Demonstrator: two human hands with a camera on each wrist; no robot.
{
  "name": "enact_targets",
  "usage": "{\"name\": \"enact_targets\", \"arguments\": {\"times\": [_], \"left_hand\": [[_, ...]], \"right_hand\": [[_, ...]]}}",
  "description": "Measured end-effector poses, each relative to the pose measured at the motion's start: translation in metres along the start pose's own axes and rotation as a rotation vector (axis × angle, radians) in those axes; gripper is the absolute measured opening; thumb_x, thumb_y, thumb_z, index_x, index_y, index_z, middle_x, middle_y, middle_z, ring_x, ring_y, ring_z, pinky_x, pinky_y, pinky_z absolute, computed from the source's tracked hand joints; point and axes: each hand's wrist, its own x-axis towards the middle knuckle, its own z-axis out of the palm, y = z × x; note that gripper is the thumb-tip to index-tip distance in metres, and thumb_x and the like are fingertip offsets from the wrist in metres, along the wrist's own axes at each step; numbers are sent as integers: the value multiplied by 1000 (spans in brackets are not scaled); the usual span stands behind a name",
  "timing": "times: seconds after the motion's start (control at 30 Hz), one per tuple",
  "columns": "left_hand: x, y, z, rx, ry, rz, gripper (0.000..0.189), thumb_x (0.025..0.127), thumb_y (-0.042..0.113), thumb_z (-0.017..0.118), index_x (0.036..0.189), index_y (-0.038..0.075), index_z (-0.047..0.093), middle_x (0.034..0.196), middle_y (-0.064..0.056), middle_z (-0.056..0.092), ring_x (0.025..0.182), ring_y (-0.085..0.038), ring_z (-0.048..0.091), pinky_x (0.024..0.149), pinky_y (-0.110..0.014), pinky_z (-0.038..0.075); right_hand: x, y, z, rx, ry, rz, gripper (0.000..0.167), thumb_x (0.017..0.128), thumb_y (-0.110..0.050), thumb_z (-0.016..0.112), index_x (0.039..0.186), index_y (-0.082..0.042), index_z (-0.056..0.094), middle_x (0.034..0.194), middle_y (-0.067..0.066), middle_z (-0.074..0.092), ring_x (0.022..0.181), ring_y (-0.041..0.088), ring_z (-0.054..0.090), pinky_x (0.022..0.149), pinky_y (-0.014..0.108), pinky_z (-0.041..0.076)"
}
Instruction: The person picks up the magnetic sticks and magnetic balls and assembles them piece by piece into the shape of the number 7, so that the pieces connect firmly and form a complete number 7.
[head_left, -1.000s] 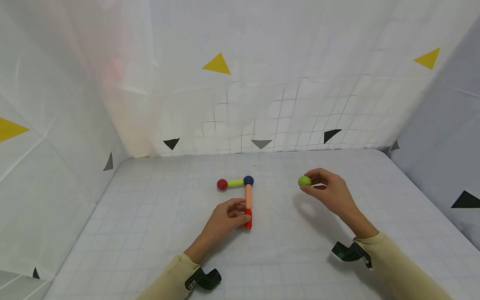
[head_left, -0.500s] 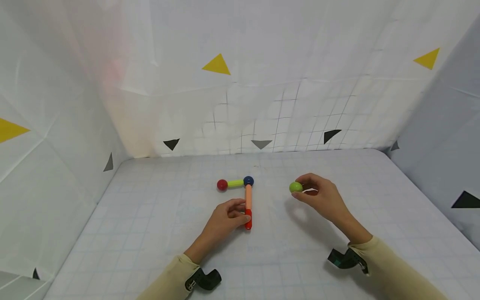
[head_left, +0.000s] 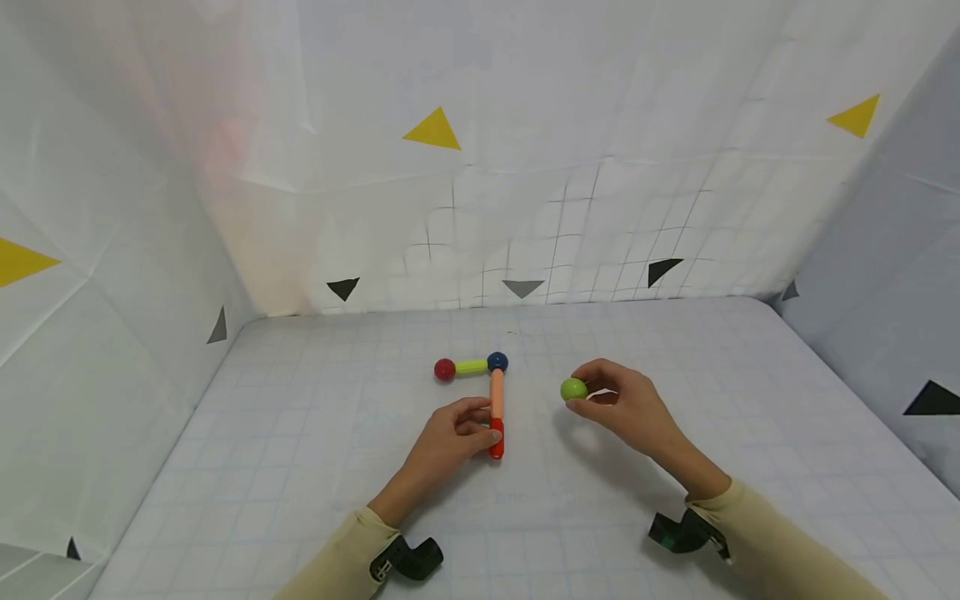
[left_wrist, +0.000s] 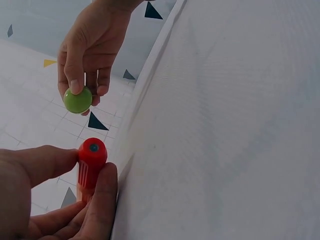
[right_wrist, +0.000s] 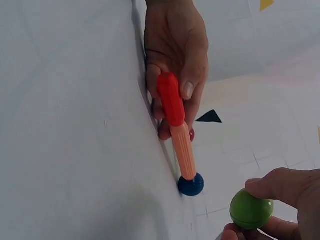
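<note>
My left hand (head_left: 447, 442) pinches a red rod (head_left: 497, 448) between thumb and fingers, low over the table. The red rod lines up end to end with an orange rod (head_left: 497, 392), whose far end meets a dark blue ball (head_left: 497, 362). From that ball a yellow-green rod (head_left: 471, 366) runs left to a red ball (head_left: 445, 369), making an L shape. To the right, my right hand (head_left: 630, 408) pinches a green ball (head_left: 573, 389) above the table, apart from the rods. In the left wrist view, a small round metallic spot (left_wrist: 94, 148) shows on the red rod's bare end.
A white gridded sheet covers the table (head_left: 300, 467). White sheeting (head_left: 525, 208) with yellow and black triangles rises behind and at both sides. Each wrist wears a black camera mount, the left mount (head_left: 408, 558) near the front edge of the view.
My right hand has moved left and toward me with the green ball, closer to the red rod. The left hand and the joined rods have stayed put.
</note>
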Motion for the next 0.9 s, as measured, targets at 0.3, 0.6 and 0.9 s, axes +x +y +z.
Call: {"name": "enact_targets", "arguments": {"times": [0.3,0.6,0.9], "left_hand": [[-1,0,1,-10,-5,-9,51,94,14,77,141,3,61,118,-6,68,99,-19,66,82,-30,55],[-2,2,0,-7,-7,7,51,95,16,77,141,3,61,118,-7,69,97,-18,67,82,-30,55],[-3,4,-1,-15,-11,12,51,96,17,77,142,4,60,119,-7,69,97,-19,67,82,-30,55]], "right_hand": [[-7,-12,17,-14,-32,-10,29,86,-10,87,110,-11,70,102,0,70,93,19,69,81,35,60],[-12,-18,30,-2,-68,-61,29,86,-7,86,110,-9,69,102,0,71,91,20,69,80,32,60],[-14,-23,37,41,-121,-67,31,87,-9,86,111,-7,68,104,2,69,92,21,69,82,33,59]]}}
